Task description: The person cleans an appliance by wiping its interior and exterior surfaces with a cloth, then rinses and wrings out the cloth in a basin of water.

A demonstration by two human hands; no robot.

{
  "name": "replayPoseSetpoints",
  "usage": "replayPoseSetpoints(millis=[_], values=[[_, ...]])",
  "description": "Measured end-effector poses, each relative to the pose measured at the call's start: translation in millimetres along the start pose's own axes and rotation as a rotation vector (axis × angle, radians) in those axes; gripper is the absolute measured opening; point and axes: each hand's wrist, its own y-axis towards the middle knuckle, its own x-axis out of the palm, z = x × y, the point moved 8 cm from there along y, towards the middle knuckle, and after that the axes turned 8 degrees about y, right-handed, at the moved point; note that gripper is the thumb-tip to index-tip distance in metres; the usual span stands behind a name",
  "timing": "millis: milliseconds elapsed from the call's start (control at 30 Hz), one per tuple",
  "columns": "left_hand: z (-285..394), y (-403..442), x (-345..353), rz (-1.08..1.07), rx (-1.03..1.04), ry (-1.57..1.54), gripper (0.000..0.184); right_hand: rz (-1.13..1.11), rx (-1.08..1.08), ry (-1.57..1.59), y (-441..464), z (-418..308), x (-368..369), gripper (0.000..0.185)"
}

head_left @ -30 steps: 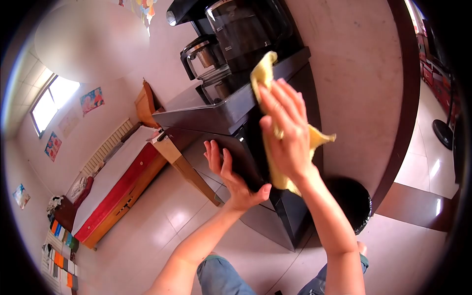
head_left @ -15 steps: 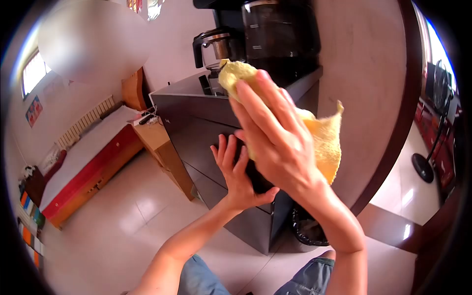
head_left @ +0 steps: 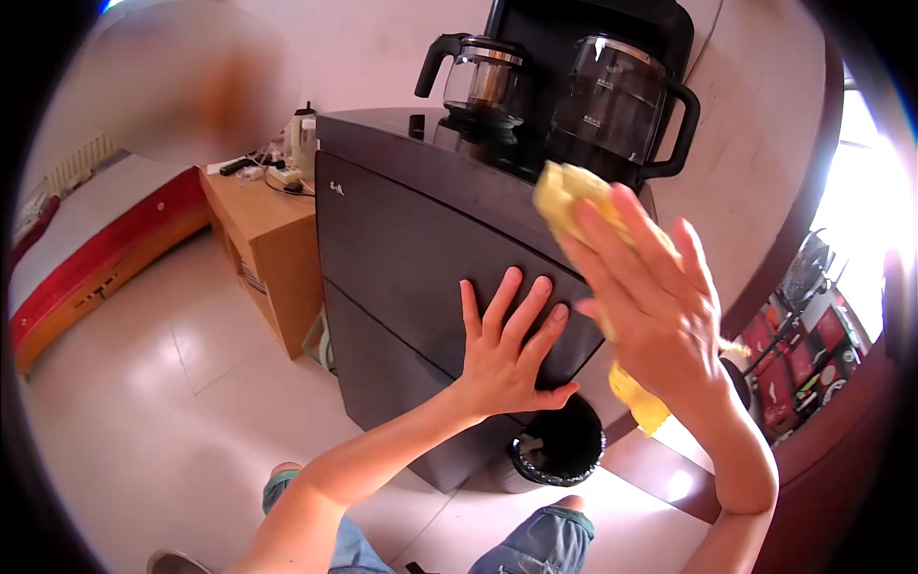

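My left hand (head_left: pixel 510 354) lies with its fingers spread on the front of a dark cabinet (head_left: pixel 392 249), near its right edge. A yellow cloth (head_left: pixel 574 196) is under my right hand (head_left: pixel 655 297), pressed at the cabinet's upper right edge, with part of it hanging below the palm. On the cabinet top stand a small glass pot (head_left: pixel 483 86) with a black handle and, to its right, a larger glass kettle (head_left: pixel 607 105). The kettle is close above the cloth.
A black-lined bin (head_left: pixel 564 450) stands by the cabinet's lower right. To the left are a wooden desk (head_left: pixel 253 210) with cables and a bottle, and a red-sided bed (head_left: pixel 115 239). A fan (head_left: pixel 808 268) is at the right.
The view has turned, so the cabinet front shows more fully. My left hand has shifted from the cabinet's edge onto its front. My right hand still has the cloth, now near the larger kettle.
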Motion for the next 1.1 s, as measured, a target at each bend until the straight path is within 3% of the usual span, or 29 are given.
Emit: replayPoseSetpoints(millis=[67, 233, 333, 533, 633, 900, 1000, 1100], values=[[-1, 0, 0, -0.011, -0.011, -0.014, 0.072, -0.080, -0.038, -0.241, -15, 4, -6, 0.052], [-2, -2, 3, -0.053, 0.041, 0.001, 0.071, -0.165, -0.070, -0.105, 38, -22, 16, 0.057], [-5, -5, 5, -0.048, -0.002, -0.051, 0.068, -0.080, -0.122, -0.032, 67, -35, 44, 0.056], [-7, -1, 0, -0.059, -0.020, -0.091, 0.066, -0.319, 0.118, -0.241, 18, -13, 6, 0.055], [-7, 1, -2, -0.078, -0.017, -0.128, 0.064, -0.305, 0.152, -0.258, 20, -19, 6, 0.057], [-7, -12, 11, -0.061, -0.019, -0.107, 0.061, -0.185, -0.050, -0.170, 108, -60, 74, 0.054], [-11, -17, 22, -0.123, -0.092, -0.431, 0.059, -0.121, -0.126, -0.125, 148, -77, 101, 0.051], [-10, -15, 11, -0.061, -0.042, -0.269, 0.060, -0.034, -0.191, -0.139, 191, -96, 140, 0.048]])
